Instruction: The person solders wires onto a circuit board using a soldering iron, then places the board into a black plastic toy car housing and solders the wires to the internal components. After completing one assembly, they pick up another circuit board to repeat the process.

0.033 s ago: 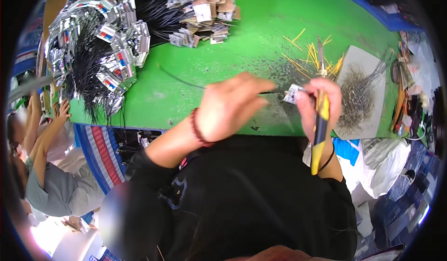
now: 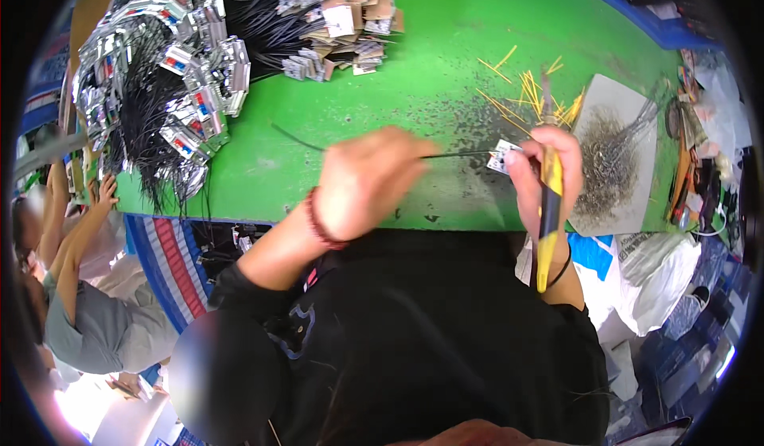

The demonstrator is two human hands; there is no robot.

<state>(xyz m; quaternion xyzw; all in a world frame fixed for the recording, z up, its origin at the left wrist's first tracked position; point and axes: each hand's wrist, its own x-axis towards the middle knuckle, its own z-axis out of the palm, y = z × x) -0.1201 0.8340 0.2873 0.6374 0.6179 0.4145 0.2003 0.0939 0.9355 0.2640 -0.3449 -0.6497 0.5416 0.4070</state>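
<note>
At centre frame, the left hand (image 2: 364, 177) is pinching and apparently straightening a thin black cable (image 2: 458, 155), the right hand (image 2: 567, 159) pinching a small white square plate (image 2: 500, 158), next needing steady tension.

black cable (image 2: 458, 155), white tag (image 2: 500, 157) with a seemingly black pattern, yellow-and-black handle (image 2: 549, 219), green tabletop (image 2: 454, 24)

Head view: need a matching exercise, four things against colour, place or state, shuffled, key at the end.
1. Left hand
2. Right hand
3. Thin strands
4. Flat sheet

A. Grey, with dark bits on it
B. Gripping a yellow-and-black tool
C. Yellow, lying on the green table
D. At the dark wire, with a red bracelet on its wrist

Pairs: 1-D, 2-B, 3-C, 4-A
</note>
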